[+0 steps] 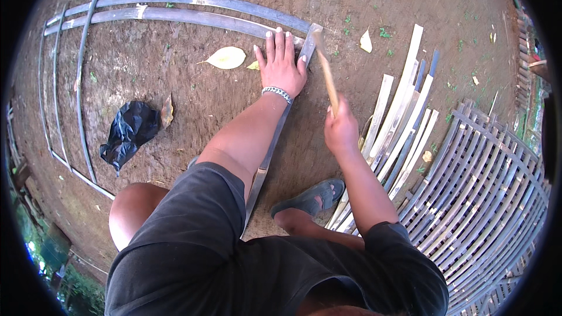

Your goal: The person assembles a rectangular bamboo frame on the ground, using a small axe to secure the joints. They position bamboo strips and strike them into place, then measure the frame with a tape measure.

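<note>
My left hand (281,63) lies flat, fingers spread, on the dirt ground against a grey bamboo slat (275,140) that runs from near my knee up to the corner of a frame. My right hand (341,130) is closed around the wooden handle of a hammer (325,70), raised over the slat's far end where it meets two long curved bamboo strips (175,14). A bead bracelet circles my left wrist. I squat over the work in dark shorts, with one foot in a grey sandal (310,198).
A pile of pale split bamboo slats (404,117) lies to the right, beside a woven bamboo panel (486,181). Thin frame strips (79,88) curve at the left. A crumpled black plastic bag (129,131) and dry leaves (227,57) rest on the dirt.
</note>
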Available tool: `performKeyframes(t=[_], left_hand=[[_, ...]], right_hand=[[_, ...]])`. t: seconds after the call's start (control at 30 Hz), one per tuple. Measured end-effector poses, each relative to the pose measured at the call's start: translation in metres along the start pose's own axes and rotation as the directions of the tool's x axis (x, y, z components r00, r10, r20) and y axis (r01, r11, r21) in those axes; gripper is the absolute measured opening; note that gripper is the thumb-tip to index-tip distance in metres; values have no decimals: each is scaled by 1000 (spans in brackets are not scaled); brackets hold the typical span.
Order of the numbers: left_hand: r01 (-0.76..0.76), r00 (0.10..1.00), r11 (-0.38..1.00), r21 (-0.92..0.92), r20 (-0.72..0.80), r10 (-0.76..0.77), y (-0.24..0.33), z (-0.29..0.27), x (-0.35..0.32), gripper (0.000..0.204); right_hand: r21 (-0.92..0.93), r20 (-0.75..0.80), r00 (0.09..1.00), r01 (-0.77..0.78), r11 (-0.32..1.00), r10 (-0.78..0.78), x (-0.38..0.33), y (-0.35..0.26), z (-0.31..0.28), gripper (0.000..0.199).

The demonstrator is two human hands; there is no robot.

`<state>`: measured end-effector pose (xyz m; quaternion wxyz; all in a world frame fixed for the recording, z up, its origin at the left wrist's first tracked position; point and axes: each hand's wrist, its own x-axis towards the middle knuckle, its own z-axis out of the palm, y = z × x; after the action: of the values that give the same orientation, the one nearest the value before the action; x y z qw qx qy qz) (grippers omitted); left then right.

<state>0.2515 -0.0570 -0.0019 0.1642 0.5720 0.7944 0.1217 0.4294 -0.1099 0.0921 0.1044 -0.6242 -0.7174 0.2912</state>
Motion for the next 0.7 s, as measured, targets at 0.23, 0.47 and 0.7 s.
performKeyframes(t=[0.23,0.47,0.7], left_hand=[[3,1000,1000,-6,-7,-3,-4,0,3,73],[-5,1000,1000,18,-8,5,-4,0,1,73],[47,953,997,-59,303,-27,0,-18,7,72]], right_hand=[[66,-66,995,76,995,-72,5,-31,-17,49],[-134,69,995,-56,989,66,0,3,-5,55],[-104,25,981,192,976,-190,3,-23,-16,59]])
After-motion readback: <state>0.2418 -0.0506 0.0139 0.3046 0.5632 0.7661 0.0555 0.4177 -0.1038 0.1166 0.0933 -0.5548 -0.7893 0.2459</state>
